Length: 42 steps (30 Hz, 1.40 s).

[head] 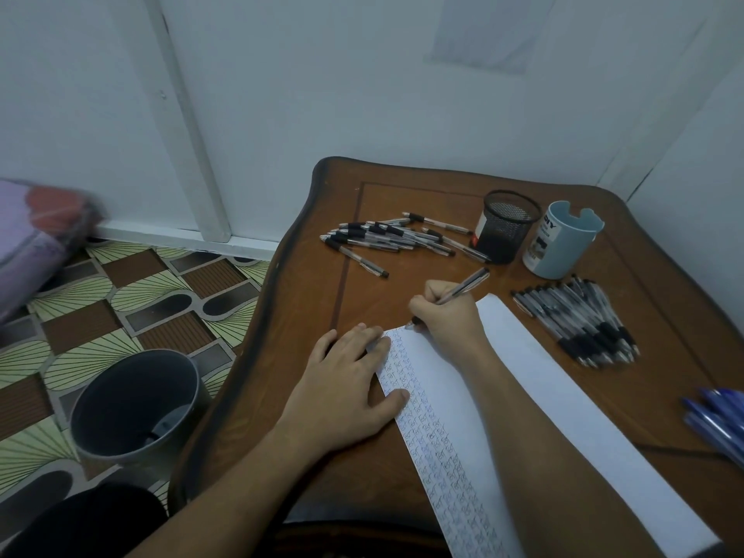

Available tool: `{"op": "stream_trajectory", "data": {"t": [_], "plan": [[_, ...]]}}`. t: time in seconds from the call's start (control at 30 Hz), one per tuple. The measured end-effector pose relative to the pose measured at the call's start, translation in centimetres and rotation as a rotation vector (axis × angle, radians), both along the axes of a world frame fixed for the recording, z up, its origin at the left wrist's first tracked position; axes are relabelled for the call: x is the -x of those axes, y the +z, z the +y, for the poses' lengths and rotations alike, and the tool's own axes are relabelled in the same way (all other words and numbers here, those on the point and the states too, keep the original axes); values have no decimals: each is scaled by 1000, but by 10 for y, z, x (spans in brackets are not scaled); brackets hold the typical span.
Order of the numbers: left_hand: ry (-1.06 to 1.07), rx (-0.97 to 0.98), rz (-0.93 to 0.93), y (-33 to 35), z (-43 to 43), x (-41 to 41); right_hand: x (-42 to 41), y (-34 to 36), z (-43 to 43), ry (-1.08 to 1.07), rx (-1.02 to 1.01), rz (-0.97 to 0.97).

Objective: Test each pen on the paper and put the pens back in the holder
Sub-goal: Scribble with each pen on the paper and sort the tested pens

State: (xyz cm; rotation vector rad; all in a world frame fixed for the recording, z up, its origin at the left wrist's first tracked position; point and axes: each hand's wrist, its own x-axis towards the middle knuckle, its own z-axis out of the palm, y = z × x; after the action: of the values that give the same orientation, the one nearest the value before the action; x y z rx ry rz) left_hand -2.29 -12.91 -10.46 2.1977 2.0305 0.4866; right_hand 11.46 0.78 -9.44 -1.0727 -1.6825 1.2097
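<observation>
My right hand (445, 316) grips a clear pen with a black grip (467, 284), its tip touching the top left corner of the white paper (563, 404). Small written marks fill the paper's left strip. My left hand (350, 380) lies flat, fingers straight, pressing the paper's left edge. A black mesh holder (505, 225) stands at the back of the table, with a pale blue holder (561, 239) beside it on the right. Several loose pens (396, 237) lie left of the mesh holder. Another bunch of pens (579, 320) lies right of the paper.
The brown wooden table (306, 275) stands in a corner of white walls. Several blue pens (716, 420) lie at its right edge. A grey bin (133, 404) stands on the patterned floor to the left. A purple bundle (36, 235) lies at far left.
</observation>
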Motion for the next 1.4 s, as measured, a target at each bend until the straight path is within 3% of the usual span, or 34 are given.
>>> {"op": "stream_trajectory", "data": {"t": [0.83, 0.97, 1.1, 1.27, 1.4], "plan": [[7, 8, 5, 1, 0, 0, 1, -1, 1, -45, -30, -46], [6, 20, -2, 2, -1, -1, -4, 9, 4, -245, 172, 175], [13, 30, 18, 4, 0, -1, -12, 17, 5, -275, 335, 393], [18, 47, 31, 3, 0, -1, -9, 19, 4, -303, 271, 345], [22, 45, 51, 2, 0, -1, -17, 23, 5, -255, 334, 469]]}}
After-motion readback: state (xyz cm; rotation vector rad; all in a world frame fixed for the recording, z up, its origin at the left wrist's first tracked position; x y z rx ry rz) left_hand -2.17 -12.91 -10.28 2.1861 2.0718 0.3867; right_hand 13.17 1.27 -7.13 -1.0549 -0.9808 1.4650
